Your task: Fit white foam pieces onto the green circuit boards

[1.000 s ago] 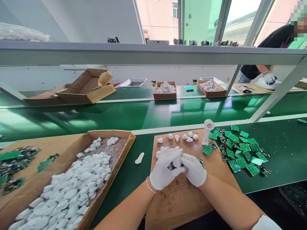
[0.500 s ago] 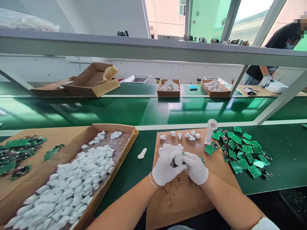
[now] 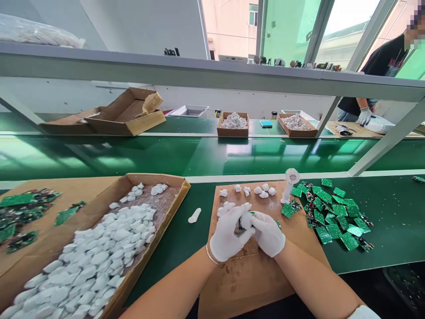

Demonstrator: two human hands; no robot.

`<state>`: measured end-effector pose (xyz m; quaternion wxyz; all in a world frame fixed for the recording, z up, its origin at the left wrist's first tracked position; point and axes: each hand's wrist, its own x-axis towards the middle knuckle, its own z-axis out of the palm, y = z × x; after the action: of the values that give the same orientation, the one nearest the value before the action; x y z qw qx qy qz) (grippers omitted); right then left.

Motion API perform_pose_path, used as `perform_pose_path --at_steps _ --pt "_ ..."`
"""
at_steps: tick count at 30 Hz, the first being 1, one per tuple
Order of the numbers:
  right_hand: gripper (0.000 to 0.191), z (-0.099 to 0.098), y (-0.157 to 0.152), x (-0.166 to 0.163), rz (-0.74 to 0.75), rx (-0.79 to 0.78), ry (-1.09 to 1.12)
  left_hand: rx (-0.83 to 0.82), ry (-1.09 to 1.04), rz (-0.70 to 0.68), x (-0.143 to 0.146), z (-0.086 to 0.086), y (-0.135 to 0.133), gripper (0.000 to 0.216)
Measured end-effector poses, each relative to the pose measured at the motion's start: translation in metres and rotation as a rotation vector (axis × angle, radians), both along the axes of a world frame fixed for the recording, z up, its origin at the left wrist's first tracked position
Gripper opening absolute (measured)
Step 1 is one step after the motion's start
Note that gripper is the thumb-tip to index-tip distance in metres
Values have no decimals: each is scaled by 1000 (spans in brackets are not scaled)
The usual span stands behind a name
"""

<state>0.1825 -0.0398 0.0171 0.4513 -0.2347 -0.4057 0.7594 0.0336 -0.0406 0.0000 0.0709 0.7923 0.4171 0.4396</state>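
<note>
Both my hands wear white gloves and meet over a sheet of brown cardboard (image 3: 252, 274). My left hand (image 3: 228, 234) curls around a small circuit board (image 3: 252, 213), mostly hidden by the fingers. A white putty-like lump (image 3: 246, 220) is pressed against the board between the two hands. My right hand (image 3: 269, 235) grips the board from the other side, its thumb and fingers close to the lump. Several white lumps (image 3: 264, 190) lie along the cardboard's far edge, some partly behind my left fingers. A clear stand with a round head (image 3: 291, 177) stands behind my right hand.
On the right lies a pile of green circuit boards (image 3: 338, 215). A cardboard tray (image 3: 181, 188) of flattened white pieces fills the left side, with more boards (image 3: 23, 208) beyond it. One white piece (image 3: 194, 215) lies between. A co-worker's gloved hand (image 3: 364, 116) is across the bench.
The view has shifted slightly. Both hands stay together around the board and lump, with only small finger movements. The co-worker across the bench has moved slightly.
</note>
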Motion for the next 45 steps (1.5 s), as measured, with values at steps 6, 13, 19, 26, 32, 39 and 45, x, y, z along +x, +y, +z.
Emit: perform_pose_path --at_steps 6,13,19,26,32,39,45 --pt "33 -3 0 2 -50 2 -76 41 -15 -82 -6 2 7 58" --pt "30 -3 3 3 -198 134 -382 153 77 -22 3 10 4 40" --pt "30 -12 5 -2 -203 192 -474 98 82 -14 3 10 4 36" --pt "19 -9 7 2 -125 184 -451 6 -17 -40 1 16 4 34" --pt "20 -1 6 5 -113 174 -459 -61 -94 -117 2 14 5 32" --pt "27 4 5 7 27 38 -87 -123 -159 -153 -7 6 12 49" --pt "32 -10 6 5 -100 33 -240 -11 -60 -216 -3 8 12 45"
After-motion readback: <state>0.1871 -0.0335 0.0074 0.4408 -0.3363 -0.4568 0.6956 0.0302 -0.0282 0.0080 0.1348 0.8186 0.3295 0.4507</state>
